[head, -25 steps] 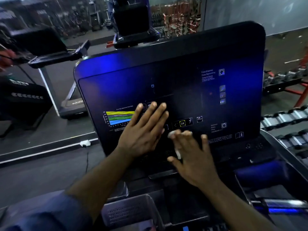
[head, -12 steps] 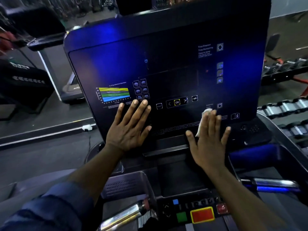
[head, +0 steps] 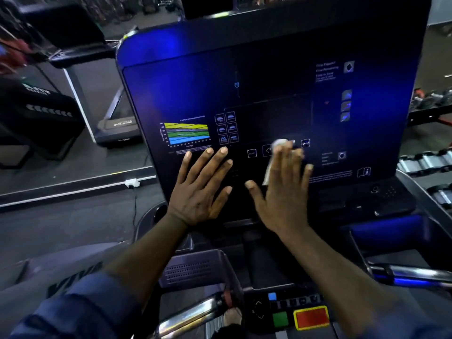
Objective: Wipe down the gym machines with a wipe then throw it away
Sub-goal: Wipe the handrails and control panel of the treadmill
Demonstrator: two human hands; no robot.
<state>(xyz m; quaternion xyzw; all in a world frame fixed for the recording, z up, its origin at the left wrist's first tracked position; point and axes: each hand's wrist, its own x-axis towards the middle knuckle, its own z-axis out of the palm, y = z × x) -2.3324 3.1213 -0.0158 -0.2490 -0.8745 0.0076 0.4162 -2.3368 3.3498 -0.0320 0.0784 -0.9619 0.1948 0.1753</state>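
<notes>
A treadmill's dark console panel (head: 269, 77) fills the middle of the head view, lit blue, with a coloured chart (head: 187, 134) and small icons. My left hand (head: 201, 189) lies flat on the lower left of the panel, fingers straight and spread. My right hand (head: 285, 189) presses a white wipe (head: 270, 167) flat against the panel's lower middle, fingers straight. The wipe shows above my fingertips and beside my index finger; the remainder is hidden under my palm.
Below the panel sit a red stop button (head: 311, 317), a green button (head: 280, 318) and chrome handlebars (head: 193, 314). Dumbbells on a rack (head: 425, 162) stand to the right. Another treadmill (head: 80, 57) stands at the left on the dark floor.
My right hand has slid the wipe leftward across the panel's lower part, closer to my left hand. My left hand has stayed flat in nearly the same spot.
</notes>
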